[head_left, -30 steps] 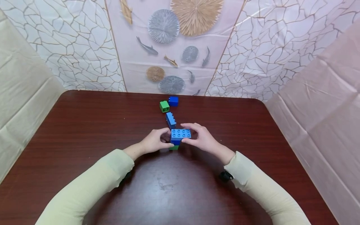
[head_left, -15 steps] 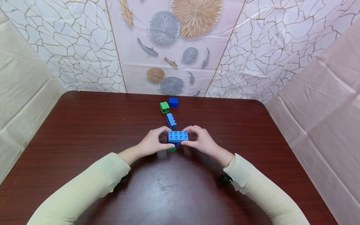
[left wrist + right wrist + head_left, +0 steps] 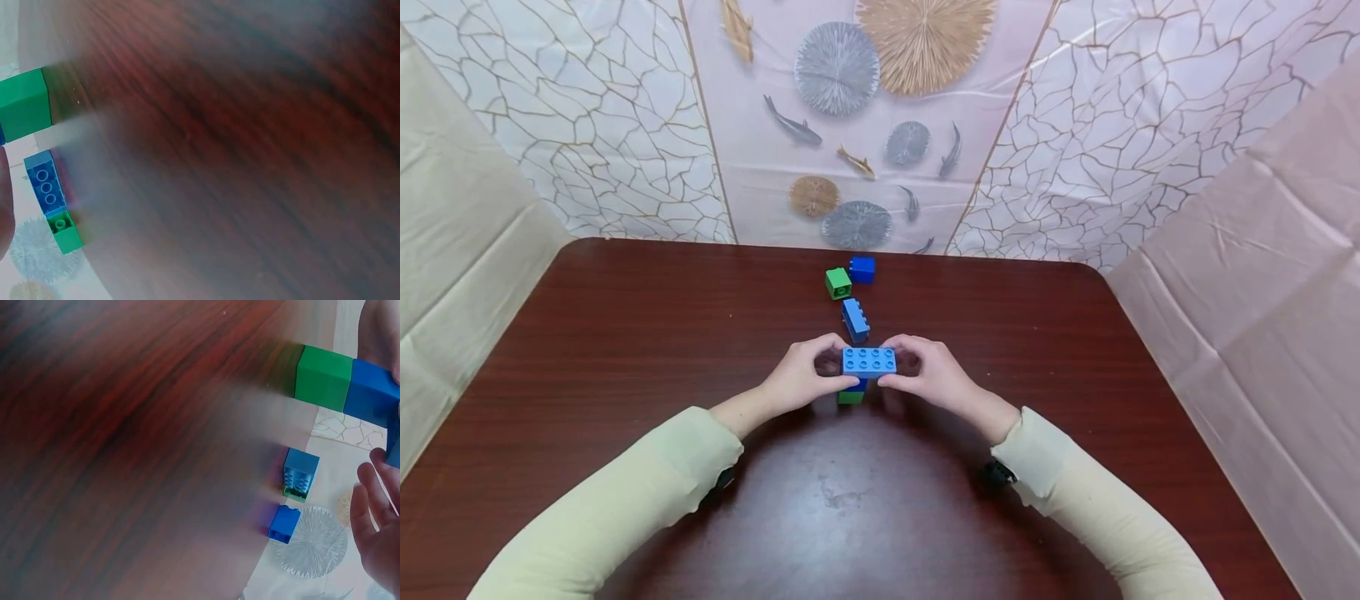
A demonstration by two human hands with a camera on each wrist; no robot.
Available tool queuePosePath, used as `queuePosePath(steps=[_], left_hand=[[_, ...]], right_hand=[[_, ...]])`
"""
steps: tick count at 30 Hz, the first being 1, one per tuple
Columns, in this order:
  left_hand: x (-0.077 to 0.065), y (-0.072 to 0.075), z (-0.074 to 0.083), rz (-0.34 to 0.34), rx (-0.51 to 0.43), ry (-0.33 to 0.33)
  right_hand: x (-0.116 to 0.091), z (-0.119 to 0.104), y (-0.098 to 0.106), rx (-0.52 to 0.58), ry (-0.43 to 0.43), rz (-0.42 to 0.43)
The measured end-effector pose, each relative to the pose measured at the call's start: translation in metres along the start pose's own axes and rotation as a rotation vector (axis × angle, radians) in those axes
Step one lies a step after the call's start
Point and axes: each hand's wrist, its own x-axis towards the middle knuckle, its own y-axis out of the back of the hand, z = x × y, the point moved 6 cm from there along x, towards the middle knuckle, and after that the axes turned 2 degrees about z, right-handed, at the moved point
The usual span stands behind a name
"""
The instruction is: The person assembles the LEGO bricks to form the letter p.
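Observation:
A light blue toy building brick with two rows of studs lies across the top of a small stack. Under it come a dark blue brick and a green brick at the bottom, on the table. My left hand holds the stack from the left, its thumb in front at the dark blue brick just below the light blue one. At the other end, my right hand pinches the light blue brick between thumb and fingers. The fingertips behind the stack are partly hidden in the head view.
Behind the stack lies another light blue brick on its side. Farther back are a loose green brick and a dark blue brick, near the far edge of the brown table. Patterned cloth hangs behind.
The stack and both hands have shifted a little to the left. The right hand's fingers have closed in around the light blue brick's right end.

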Motion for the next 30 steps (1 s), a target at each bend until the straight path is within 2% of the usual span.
queuePosePath(steps=[3, 7, 10, 14, 19, 23, 30], left_hand=[[0.002, 0.001, 0.001, 0.000, 0.012, 0.006], [0.003, 0.002, 0.002, -0.004, 0.013, 0.015], [0.004, 0.002, 0.003, -0.006, 0.010, 0.019], [0.005, 0.002, 0.002, -0.004, 0.018, 0.019], [0.004, 0.001, 0.000, -0.006, 0.028, 0.023], [0.003, 0.000, 0.000, -0.019, 0.031, 0.017], [0.001, 0.002, -0.002, -0.033, 0.064, -0.009]], right_hand=[[0.003, 0.004, 0.001, -0.074, 0.011, -0.065], [0.014, 0.018, 0.006, -0.206, -0.015, -0.130], [0.031, 0.030, 0.017, -0.227, -0.084, -0.084], [0.062, 0.040, 0.032, -0.193, -0.185, 0.048], [0.094, 0.046, 0.034, -0.143, -0.265, 0.144], [0.110, 0.052, 0.025, -0.134, -0.307, 0.168], [0.127, 0.060, 0.004, -0.111, -0.355, 0.149]])
